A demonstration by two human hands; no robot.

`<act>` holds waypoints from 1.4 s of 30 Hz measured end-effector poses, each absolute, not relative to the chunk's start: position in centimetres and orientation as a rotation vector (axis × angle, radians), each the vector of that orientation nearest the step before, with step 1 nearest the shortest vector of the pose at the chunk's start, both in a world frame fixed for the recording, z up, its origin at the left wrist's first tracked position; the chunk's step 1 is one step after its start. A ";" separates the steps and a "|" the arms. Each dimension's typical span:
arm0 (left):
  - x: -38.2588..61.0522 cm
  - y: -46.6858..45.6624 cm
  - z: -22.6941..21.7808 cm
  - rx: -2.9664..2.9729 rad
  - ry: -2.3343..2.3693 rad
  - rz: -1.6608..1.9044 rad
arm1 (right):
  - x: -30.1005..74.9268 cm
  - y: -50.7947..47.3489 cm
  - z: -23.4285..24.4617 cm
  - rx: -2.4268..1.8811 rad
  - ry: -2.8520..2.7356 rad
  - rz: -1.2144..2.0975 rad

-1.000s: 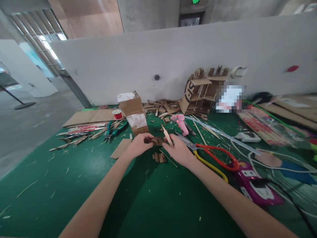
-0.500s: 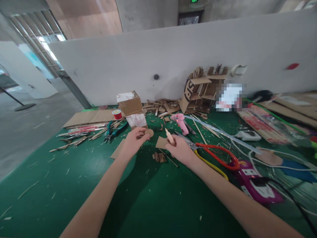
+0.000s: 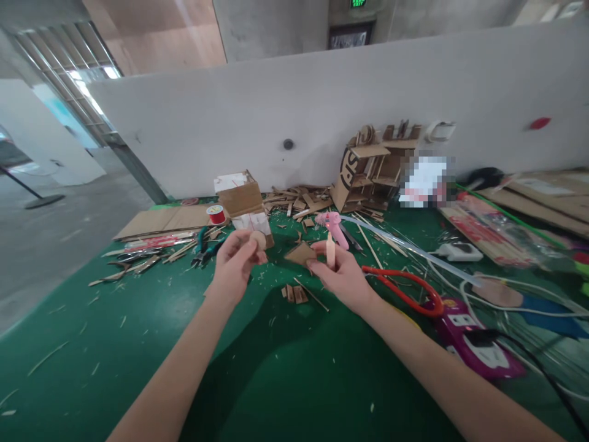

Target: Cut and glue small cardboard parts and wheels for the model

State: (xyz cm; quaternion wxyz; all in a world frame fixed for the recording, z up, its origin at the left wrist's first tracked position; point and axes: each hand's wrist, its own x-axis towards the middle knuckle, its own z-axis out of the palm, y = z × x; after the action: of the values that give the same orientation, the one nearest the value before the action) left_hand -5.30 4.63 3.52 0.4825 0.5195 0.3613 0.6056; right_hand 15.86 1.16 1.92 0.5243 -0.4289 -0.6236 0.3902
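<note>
1 head-worn camera — forward and downward over the nearby green table, pale partition beyond

The disc was left of the card, before the box; on the bench, pliers lay left of the box, the glue gun right, before the model, and scissors and power strip farther right.

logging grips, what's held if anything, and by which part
Left hand: cardboard disc, by its edge. Right hand: cardboard piece, right side; pale stick, lower end.
</note>
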 end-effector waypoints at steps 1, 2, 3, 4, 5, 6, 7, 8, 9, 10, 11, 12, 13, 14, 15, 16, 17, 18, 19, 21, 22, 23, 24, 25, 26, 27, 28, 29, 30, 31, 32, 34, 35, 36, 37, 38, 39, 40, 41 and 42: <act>-5.2 4.2 3.6 1.286 0.811 1.372 | 16.0 1.2 1.9 -1.044 -1.584 0.681; -5.1 3.9 3.6 1.299 0.759 1.278 | 16.2 1.2 1.9 -1.041 -1.676 0.453; -5.0 3.5 3.6 1.303 0.724 1.201 | 16.5 1.1 1.9 -1.029 -1.748 0.262; -4.8 3.3 3.6 1.293 0.703 1.143 | 16.7 1.1 2.0 -1.021 -1.799 0.117; -4.7 3.1 3.5 1.272 0.695 1.101 | 16.9 1.0 2.0 -1.018 -1.829 0.014; -4.5 2.9 3.4 1.242 0.694 1.074 | 17.1 1.0 1.9 -1.013 -1.848 -0.054; -4.3 2.8 3.4 1.208 0.697 1.059 | 17.1 1.0 1.8 -0.997 -1.862 -0.097; -4.1 2.8 3.3 1.175 0.703 1.047 | 17.1 1.0 1.6 -0.972 -1.883 -0.114; -3.8 2.7 3.3 1.150 0.708 1.039 | 17.0 1.0 1.5 -0.940 -1.904 -0.116; -3.6 2.6 3.2 1.134 0.712 1.028 | 16.9 1.0 1.3 -0.913 -1.921 -0.106; -3.4 2.6 3.3 1.124 0.716 1.015 | 16.8 1.0 1.1 -0.897 -1.931 -0.090; -3.3 2.5 3.3 1.115 0.723 1.008 | 16.6 1.0 0.9 -0.888 -1.935 -0.075; -3.1 2.4 3.3 1.106 0.735 1.008 | 16.5 1.0 0.8 -0.875 -1.940 -0.061; -3.0 2.3 3.3 1.100 0.755 1.016 | 16.4 0.9 0.7 -0.854 -1.950 -0.043; -2.9 2.3 3.3 1.100 0.786 1.033 | 16.3 0.7 0.7 -0.825 -1.971 -0.021; -2.8 2.3 3.3 1.104 0.821 1.057 | 16.2 0.6 0.7 -0.800 -1.995 0.009; -2.7 2.3 3.2 1.111 0.855 1.086 | 16.1 0.5 0.7 -0.783 -2.007 0.042; -2.6 2.3 3.1 1.122 0.883 1.112 | 16.0 0.4 0.8 -0.784 -1.999 0.084; -2.5 2.4 2.9 1.135 0.906 1.134 | 15.9 0.4 0.9 -0.806 -1.972 0.136; -2.3 2.4 2.6 1.156 0.939 1.167 | 15.7 0.5 1.0 -0.902 -1.857 0.243; -2.2 2.4 2.5 1.166 0.957 1.179 | 15.6 0.6 1.1 -0.961 -1.792 0.297; -2.0 2.3 2.4 1.177 0.983 1.190 | 15.4 0.8 1.1 -1.016 -1.742 0.353; -1.8 2.2 2.4 1.185 1.011 1.203 | 15.3 0.9 1.0 -1.063 -1.705 0.410; -1.6 2.0 2.4 1.188 1.037 1.219 | 15.2 1.1 0.9 -1.095 -1.680 0.462; -1.4 1.8 2.4 1.185 1.058 1.232 | 15.1 1.2 0.9 -1.108 -1.666 0.513; -1.2 1.7 2.4 1.179 1.071 1.242 | 15.0 1.3 0.8 -1.101 -1.671 0.568; -1.0 1.5 2.4 1.169 1.073 1.242 | 14.9 1.4 0.7 -1.080 -1.686 0.615; -0.9 1.4 2.3 1.154 1.066 1.239 | 14.8 1.4 0.6 -1.053 -1.705 0.652; -0.8 1.3 2.2 1.136 1.056 1.231 | 14.8 1.5 0.5 -1.026 -1.724 0.680; -0.8 1.3 2.2 1.118 1.045 1.220 | 14.7 1.5 0.4 -1.002 -1.737 0.704; -0.8 1.2 2.1 1.100 1.034 1.207 | 14.7 1.6 0.3 -0.986 -1.739 0.728; -0.9 1.2 2.1 1.070 1.005 1.176 | 14.7 1.8 0.2 -0.985 -1.704 0.777; -1.0 1.2 2.2 1.062 0.994 1.150 | 14.8 1.9 0.2 -0.994 -1.682 0.808; -1.1 1.3 2.4 1.061 0.995 1.119 | 14.8 2.0 0.1 -1.007 -1.662 0.837; -1.3 1.3 2.5 1.072 1.014 1.086 | 14.9 2.0 0.2 -1.024 -1.645 0.857; -1.4 1.4 2.7 1.094 1.050 1.051 | 14.9 2.1 0.2 -1.042 -1.630 0.874; -1.6 1.5 2.9 1.125 1.092 1.013 | 14.9 2.1 0.3 -1.060 -1.613 0.898; -1.8 1.6 3.1 1.162 1.127 0.975 | 14.8 2.0 0.5 -1.076 -1.588 0.936; -2.0 1.7 3.3 1.203 1.146 0.942 | 14.8 2.0 0.7 -1.088 -1.557 0.987; -2.2 1.8 3.4 1.245 1.149 0.917 | 14.7 1.9 0.8 -1.095 -1.523 1.046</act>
State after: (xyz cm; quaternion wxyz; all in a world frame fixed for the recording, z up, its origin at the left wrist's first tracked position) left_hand -2.16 1.82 3.37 0.5709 0.5308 0.4896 0.3907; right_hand 14.74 1.86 0.84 0.4766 -0.4482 -0.6235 0.4280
